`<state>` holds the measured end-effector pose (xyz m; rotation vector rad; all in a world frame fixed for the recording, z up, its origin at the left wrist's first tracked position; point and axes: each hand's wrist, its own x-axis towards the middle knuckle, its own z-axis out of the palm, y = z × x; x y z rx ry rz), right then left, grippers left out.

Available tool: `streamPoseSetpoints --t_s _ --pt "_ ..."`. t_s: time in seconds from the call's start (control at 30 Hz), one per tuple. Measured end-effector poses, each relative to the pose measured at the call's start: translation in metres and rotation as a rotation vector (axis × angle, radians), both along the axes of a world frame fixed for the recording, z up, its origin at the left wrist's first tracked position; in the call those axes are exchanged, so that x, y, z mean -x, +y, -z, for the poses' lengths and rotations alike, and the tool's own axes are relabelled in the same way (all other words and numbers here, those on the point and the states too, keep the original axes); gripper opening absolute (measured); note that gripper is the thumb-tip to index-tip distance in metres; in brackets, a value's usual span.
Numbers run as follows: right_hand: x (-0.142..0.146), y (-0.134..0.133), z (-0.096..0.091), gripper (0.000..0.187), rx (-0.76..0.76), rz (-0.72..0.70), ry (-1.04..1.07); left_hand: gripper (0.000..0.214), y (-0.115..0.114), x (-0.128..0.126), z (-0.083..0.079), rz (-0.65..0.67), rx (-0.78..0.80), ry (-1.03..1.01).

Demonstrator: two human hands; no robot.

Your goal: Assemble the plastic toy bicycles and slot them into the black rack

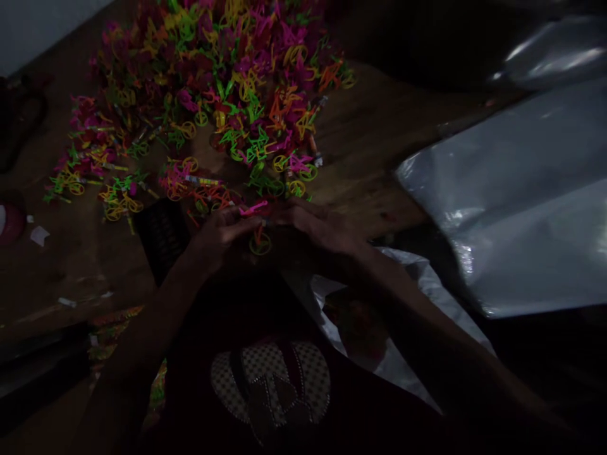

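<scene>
The light is dim. My left hand point(219, 235) is closed on a small plastic toy piece point(255, 208), bright pink, at the near edge of a heap. An orange and green bit with a spoked wheel point(260, 244) hangs just below it; I cannot tell whether the two are joined. My right hand point(325, 229) meets the left from the other side, its fingers pressed together close to the pink piece. What those fingers hold is too dark to make out. Just beyond both hands lies the heap of neon plastic toy pieces point(251, 85), several shaped like little bicycles.
The heap rests on a wooden table point(374, 139). A dark flat box point(162, 237) lies left of my hands. White plastic sheeting point(516, 208) covers the right side. Below my right arm is an opened white bag point(412, 373). Paper scraps point(40, 236) lie at left.
</scene>
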<state>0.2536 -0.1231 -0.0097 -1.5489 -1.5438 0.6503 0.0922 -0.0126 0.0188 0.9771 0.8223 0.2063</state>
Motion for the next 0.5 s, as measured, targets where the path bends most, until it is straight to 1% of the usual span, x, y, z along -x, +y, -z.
streamPoseSetpoints --t_s 0.07,0.1,0.17,0.27,0.33,0.37,0.43,0.5 --pt "-0.003 0.000 0.000 0.020 -0.028 -0.092 -0.018 0.035 -0.001 0.001 0.004 0.012 -0.034 -0.007" --pt "-0.003 0.001 0.000 0.020 -0.053 -0.136 -0.038 0.037 0.000 0.002 0.004 -0.005 -0.065 -0.002" --pt "0.006 0.003 0.001 0.022 -0.117 -0.107 -0.080 0.040 0.003 0.007 0.003 -0.052 -0.125 0.013" --pt "0.034 0.014 0.005 0.029 -0.262 0.057 -0.129 0.039 0.017 0.021 -0.006 -0.076 -0.196 0.042" --pt "0.052 0.023 0.009 0.030 -0.339 0.197 -0.129 0.036 0.032 0.031 -0.016 -0.105 -0.325 0.099" --pt "0.057 0.026 0.011 0.030 -0.347 0.249 -0.121 0.036 0.040 0.034 -0.022 -0.136 -0.407 0.147" --pt "0.057 0.027 0.017 0.033 -0.306 0.320 -0.111 0.036 0.053 0.037 -0.030 -0.184 -0.527 0.245" --pt "0.043 0.022 0.025 0.032 -0.244 0.376 -0.122 0.036 0.060 0.035 -0.033 -0.182 -0.555 0.278"
